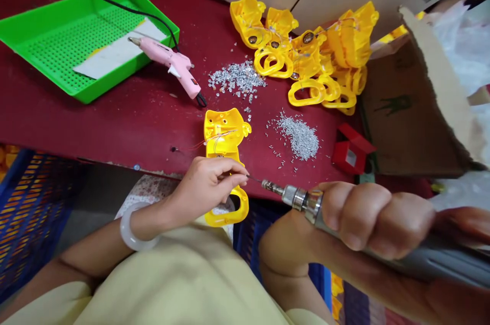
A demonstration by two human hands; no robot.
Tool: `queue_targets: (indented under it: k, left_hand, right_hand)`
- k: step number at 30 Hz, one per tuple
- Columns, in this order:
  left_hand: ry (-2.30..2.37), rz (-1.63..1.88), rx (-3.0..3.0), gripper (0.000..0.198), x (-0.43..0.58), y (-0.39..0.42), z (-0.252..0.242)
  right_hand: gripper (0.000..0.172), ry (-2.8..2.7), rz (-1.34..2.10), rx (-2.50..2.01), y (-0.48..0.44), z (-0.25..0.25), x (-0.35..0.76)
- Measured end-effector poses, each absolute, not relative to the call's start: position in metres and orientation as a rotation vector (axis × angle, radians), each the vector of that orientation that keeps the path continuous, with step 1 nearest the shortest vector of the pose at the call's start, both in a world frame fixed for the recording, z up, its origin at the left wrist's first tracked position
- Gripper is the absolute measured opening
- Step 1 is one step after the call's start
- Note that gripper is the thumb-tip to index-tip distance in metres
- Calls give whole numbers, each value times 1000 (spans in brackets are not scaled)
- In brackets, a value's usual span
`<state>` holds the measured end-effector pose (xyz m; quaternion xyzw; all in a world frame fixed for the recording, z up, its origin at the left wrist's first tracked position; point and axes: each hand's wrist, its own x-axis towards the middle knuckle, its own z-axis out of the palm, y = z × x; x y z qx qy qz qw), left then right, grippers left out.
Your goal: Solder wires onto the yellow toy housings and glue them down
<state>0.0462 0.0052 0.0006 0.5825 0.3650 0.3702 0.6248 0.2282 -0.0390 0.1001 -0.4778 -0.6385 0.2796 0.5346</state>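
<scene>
My right hand [377,215] is wrapped round a grey electric screwdriver [296,197], its thin bit pointing left. The bit's tip meets the pinched thumb and forefinger of my left hand [214,182]. Whatever those fingertips hold is too small to make out. Beneath my left hand lies a yellow plastic shell [224,133] with a looped handle, hollow side up, partly covered by the hand. Thin red wires run out of it to a small black part [174,149] on the table. To the right of the shell is a heap of small screws [300,136].
A pink glue gun [168,62] rests against a green perforated tray [90,91] holding a white sheet. Small clear pieces [237,80] lie behind the shell. More yellow shells [314,54] are piled at the back, near a red box [350,154] and a cardboard box [409,110].
</scene>
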Motion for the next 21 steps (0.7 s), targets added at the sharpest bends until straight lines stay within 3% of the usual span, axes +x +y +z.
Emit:
queue_targets:
  k: [11, 17, 21]
  left_hand:
    - [859, 1092, 1729, 7, 41, 9, -3]
    - [805, 1191, 1963, 7, 37, 9, -4]
    - [1028, 1314, 2302, 16, 32, 16, 0]
  right_hand:
    - [23, -1574, 749, -1200, -41, 98, 235]
    - [21, -1255, 482, -1070, -32, 81, 206]
    - [22, -1206, 437, -1070, -32, 76, 200]
